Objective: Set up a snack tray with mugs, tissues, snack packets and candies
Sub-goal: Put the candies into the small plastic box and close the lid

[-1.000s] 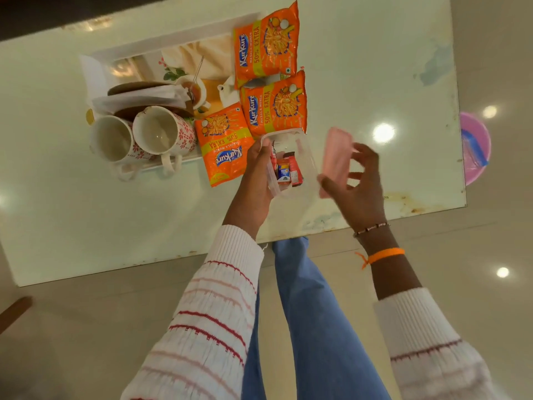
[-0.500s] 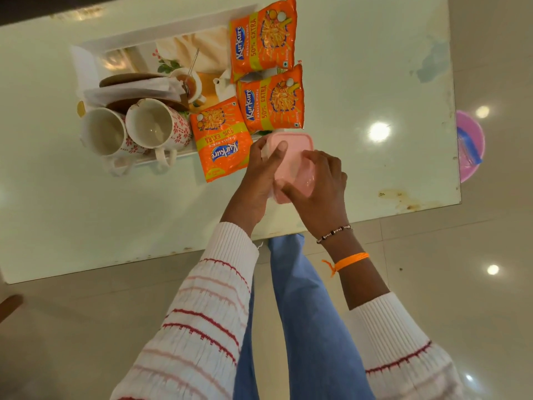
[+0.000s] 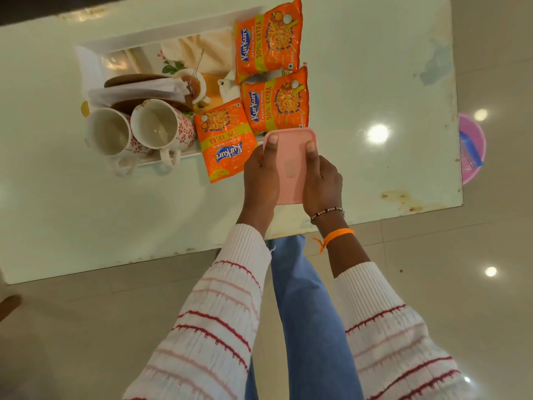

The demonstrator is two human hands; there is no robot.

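Pink lid under both hands' thumbs.

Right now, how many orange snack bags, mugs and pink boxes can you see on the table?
Orange snack bags: 3
Mugs: 2
Pink boxes: 1, with the left hand and right hand on it
Total: 6

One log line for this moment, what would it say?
both hands: left hand, right hand | pressing pink plastic lid | three orange snack packets beside
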